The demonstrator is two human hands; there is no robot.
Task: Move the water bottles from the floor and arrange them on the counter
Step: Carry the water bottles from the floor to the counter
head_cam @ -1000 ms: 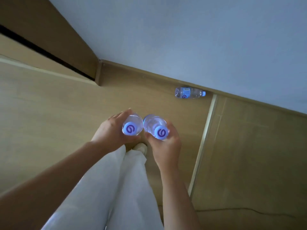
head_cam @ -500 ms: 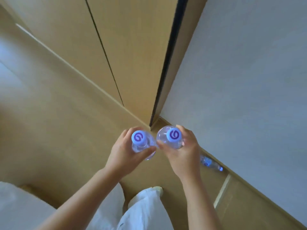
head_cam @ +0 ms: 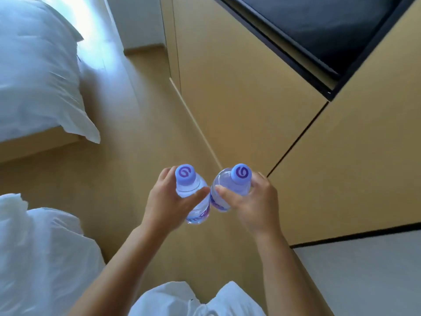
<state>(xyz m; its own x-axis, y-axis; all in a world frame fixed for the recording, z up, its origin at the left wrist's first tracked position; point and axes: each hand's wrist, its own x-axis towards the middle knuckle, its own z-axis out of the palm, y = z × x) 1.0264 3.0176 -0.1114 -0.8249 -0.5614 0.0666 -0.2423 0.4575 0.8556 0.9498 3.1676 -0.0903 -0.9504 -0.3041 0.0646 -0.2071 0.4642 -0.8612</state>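
Two bottles up off the floor, one in each hand, both held upright out in front of the body. The left hand [head_cam: 167,202] wraps its fingers and thumb round the left bottle [head_cam: 192,197], lilac cap pointing at the camera. The right hand [head_cam: 255,201] curls round the right bottle [head_cam: 230,190] the same way, thumb across the front. The two bottles sit shoulder to shoulder at centre frame, close enough that they look to be touching.

Wooden cupboard fronts [head_cam: 239,92] fill the view from twelve round to three o'clock, a dark recess [head_cam: 323,26] up at one o'clock. White bedding [head_cam: 34,65] lies at ten o'clock. The counter itself can't be picked out for sure.

The risk now: these are smooth, clear plastic bottles held one-handed, so a knock between them could loosen a grip. Set down two at once on a narrow ledge, one could tip and roll.
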